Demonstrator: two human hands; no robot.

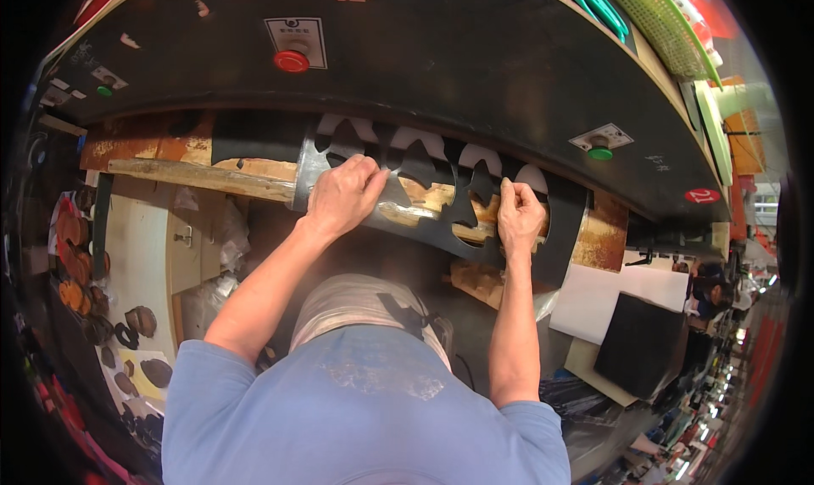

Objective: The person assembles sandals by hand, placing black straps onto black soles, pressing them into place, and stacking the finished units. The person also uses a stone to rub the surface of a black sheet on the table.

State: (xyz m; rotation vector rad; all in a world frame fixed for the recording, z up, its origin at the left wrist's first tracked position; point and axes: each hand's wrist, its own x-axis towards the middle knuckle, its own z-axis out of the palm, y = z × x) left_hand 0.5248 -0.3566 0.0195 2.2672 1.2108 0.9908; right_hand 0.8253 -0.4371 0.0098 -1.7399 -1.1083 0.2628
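A black sheet (462,243) with several large shaped cut-outs lies across the worn wooden bed (431,198) in front of me. Bare wood shows through the holes, and pale grey curved patches (417,139) show at their far ends. My left hand (343,195) is closed at the sheet's left part, thumb and fingers pinched at a strip beside a cut-out. Farther right, my right hand (520,218) pinches the sheet near the rightmost holes, fingertips pointing away from me. The exact grip under the fingers is partly hidden.
A dark machine beam (458,69) spans just beyond the bed, carrying a red button (291,60) and a green button (600,153). At the right sit white sheets (585,303) and a black stack (640,345). A pale cabinet (144,248) stands left.
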